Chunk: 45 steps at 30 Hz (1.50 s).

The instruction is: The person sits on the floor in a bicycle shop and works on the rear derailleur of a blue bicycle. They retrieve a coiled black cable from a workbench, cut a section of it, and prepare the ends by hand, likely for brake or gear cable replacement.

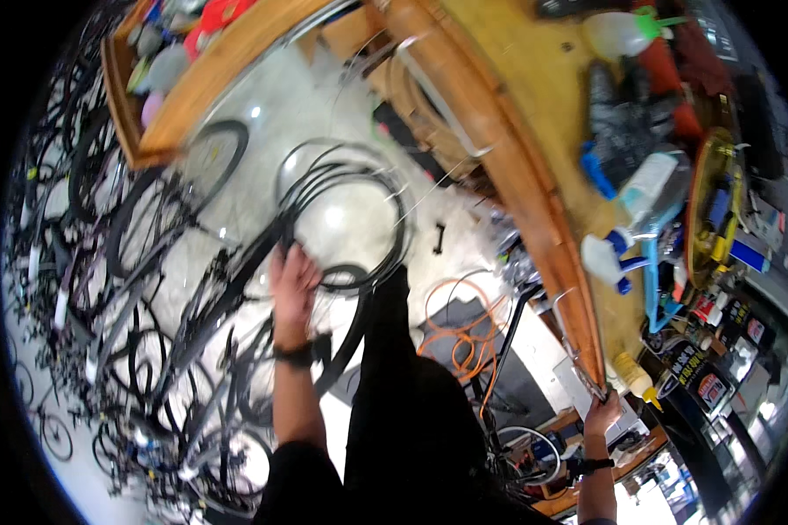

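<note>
My left hand (pixel 295 282) is closed at the lower left side of a loose coil of black cable (pixel 400 234). Motion smears its fingers a little, and the loops spread out above and to the right of it. Thin, light wire ends stick out from the coil's right side. My right hand (pixel 602 413) is at the near end of the wooden workbench (pixel 534 206), with its fingers curled by a slim metal piece (pixel 571 337) along the edge. What lies inside those fingers is hidden.
Many bicycles (pixel 140 350) crowd the left side. An orange hose (pixel 468 346) lies on the floor near a dark mat (pixel 521 385). The bench carries a spray bottle (pixel 602 260), a yellow glue bottle (pixel 635 376) and a black bag (pixel 622 109). A wooden tray (pixel 123 109) stands far left.
</note>
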Each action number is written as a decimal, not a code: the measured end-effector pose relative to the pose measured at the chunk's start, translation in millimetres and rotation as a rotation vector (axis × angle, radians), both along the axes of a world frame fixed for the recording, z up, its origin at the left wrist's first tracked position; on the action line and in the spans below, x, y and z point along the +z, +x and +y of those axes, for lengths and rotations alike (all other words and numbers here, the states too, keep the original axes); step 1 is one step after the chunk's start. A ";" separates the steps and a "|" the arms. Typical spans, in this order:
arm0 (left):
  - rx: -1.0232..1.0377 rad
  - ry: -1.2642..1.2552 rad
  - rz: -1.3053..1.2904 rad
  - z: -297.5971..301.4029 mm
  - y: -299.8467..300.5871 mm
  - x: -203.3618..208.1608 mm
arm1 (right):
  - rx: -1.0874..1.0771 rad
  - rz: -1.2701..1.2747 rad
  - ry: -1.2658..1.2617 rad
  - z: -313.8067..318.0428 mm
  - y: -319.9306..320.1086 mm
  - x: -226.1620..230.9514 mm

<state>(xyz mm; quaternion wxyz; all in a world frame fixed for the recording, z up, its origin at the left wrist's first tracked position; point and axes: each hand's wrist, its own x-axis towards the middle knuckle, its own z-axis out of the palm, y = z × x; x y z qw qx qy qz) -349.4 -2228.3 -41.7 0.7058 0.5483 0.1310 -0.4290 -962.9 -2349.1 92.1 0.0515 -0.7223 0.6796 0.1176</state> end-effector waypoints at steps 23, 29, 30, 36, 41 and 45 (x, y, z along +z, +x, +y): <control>-0.623 -0.920 0.396 -353.9 -145.2 220.0 | -0.028 -0.040 -0.057 6.3 -5.7 -2.9; -0.727 -0.933 0.492 -414.8 -159.2 170.0 | -0.076 0.024 0.036 5.4 -8.4 -6.0; -0.678 -0.793 0.508 -419.8 -159.5 174.2 | -0.083 0.022 0.040 8.1 -6.6 -3.5; -1.065 -0.415 -0.116 -398.0 -103.0 167.1 | -0.045 0.030 -0.020 2.9 0.2 -2.5; -1.032 -0.585 -0.247 -311.4 -33.8 172.9 | -0.089 -0.005 0.002 1.9 3.4 2.5; -0.729 -0.624 0.065 -233.5 30.0 41.6 | -0.093 0.057 -0.009 6.9 -5.8 2.5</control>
